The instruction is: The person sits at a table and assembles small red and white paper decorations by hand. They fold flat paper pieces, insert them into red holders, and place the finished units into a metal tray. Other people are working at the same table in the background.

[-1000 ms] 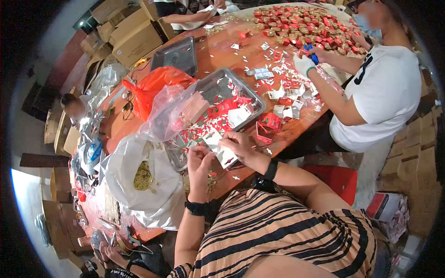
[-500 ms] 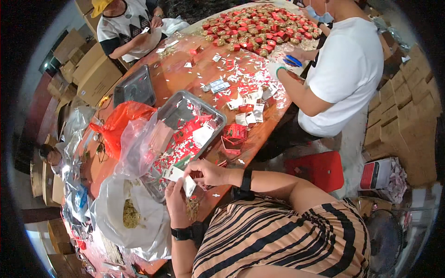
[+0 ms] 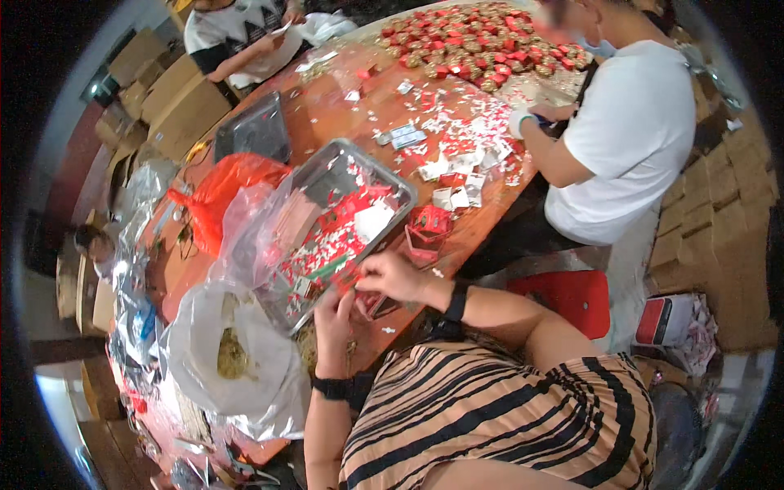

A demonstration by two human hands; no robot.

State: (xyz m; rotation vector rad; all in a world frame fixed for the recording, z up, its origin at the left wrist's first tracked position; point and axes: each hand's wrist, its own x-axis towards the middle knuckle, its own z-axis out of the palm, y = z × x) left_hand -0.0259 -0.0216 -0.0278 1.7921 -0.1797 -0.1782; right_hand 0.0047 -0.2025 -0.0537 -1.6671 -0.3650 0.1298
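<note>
Both hands meet over the near edge of the tray. Between the fingertips is a small red card piece (image 3: 346, 282), smeared by motion. My left hand (image 3: 331, 327), wearing a black wristband, pinches it from the near left. My right hand (image 3: 398, 278), also with a black wristband, has its fingers closed on it from the right. Just beyond lies the grey tray (image 3: 406, 189), holding red cards, a stack of pale pink sheets and many red and white paper scraps. A white plastic bag (image 3: 273, 384) with gold cords (image 3: 233, 351) inside sits left of my left hand.
An orange-red bag (image 3: 220, 204) and a dark tray (image 3: 253, 129) stand left. Folded red boxes (image 3: 429, 224) lie right of the tray. Far back is a heap of red and gold boxes (image 3: 482, 45). A co-worker in white (image 3: 629, 139) works right, another far left. A red stool (image 3: 563, 300) stands right.
The white folded card face between my hands no longer shows; a blurred red piece is there now. My hands have shifted slightly right and up in the picture, and the whole view has moved too.
</note>
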